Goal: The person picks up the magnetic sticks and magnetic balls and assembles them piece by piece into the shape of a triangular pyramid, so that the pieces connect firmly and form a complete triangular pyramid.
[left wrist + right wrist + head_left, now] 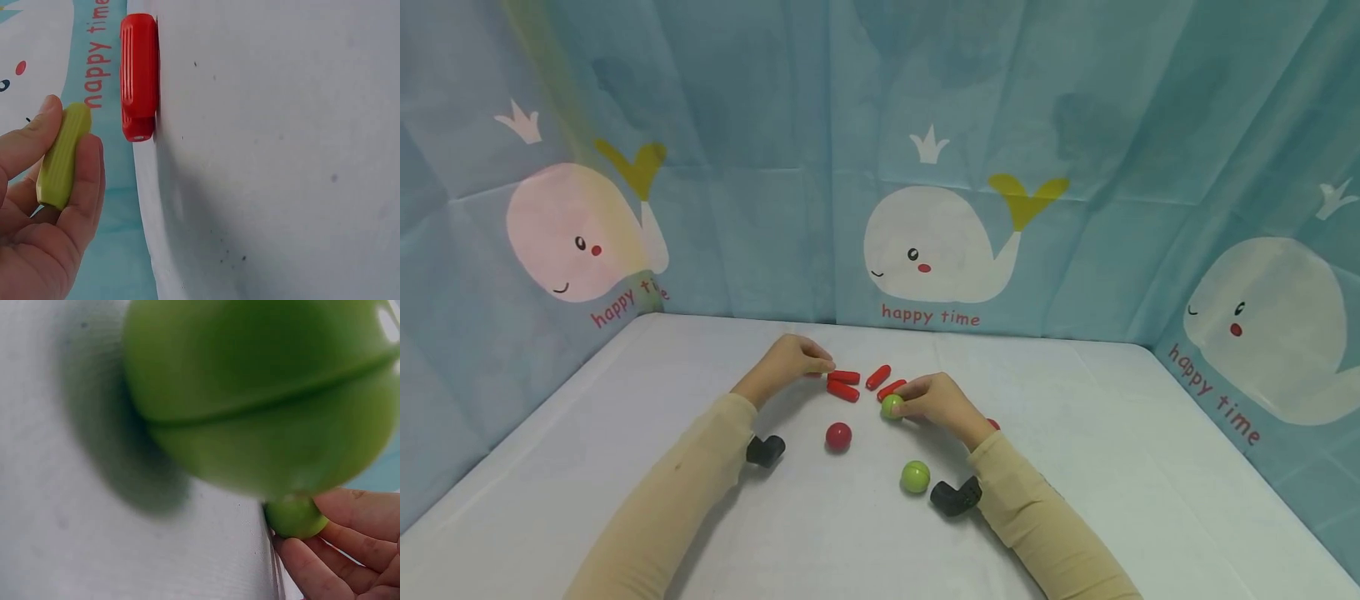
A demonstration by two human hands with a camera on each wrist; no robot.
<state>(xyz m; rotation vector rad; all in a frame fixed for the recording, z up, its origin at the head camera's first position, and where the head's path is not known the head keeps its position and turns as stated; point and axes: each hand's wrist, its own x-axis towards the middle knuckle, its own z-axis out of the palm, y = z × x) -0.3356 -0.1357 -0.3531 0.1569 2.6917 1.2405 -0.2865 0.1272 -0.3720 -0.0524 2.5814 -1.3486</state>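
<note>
My left hand [788, 362] pinches a short ridged yellow-green stick [64, 156] between thumb and fingers; the head view hides that stick behind the hand. Close to its fingertips lie two red ridged sticks [843, 391], side by side. My right hand [942, 406] grips a green ball [891, 407] with its thumb and fingers, low over the table. Just beyond that ball are two more red sticks [878, 377]. A second green ball [915, 477], with a seam around it, rests nearer me and fills much of the right wrist view.
A red ball [838, 437] sits on the white table [820, 533] between my forearms. Another red thing [993, 424] shows partly behind my right wrist. Black wrist devices [957, 497] stick out from both sleeves. A blue whale-print curtain [760, 250] stands along the back and sides.
</note>
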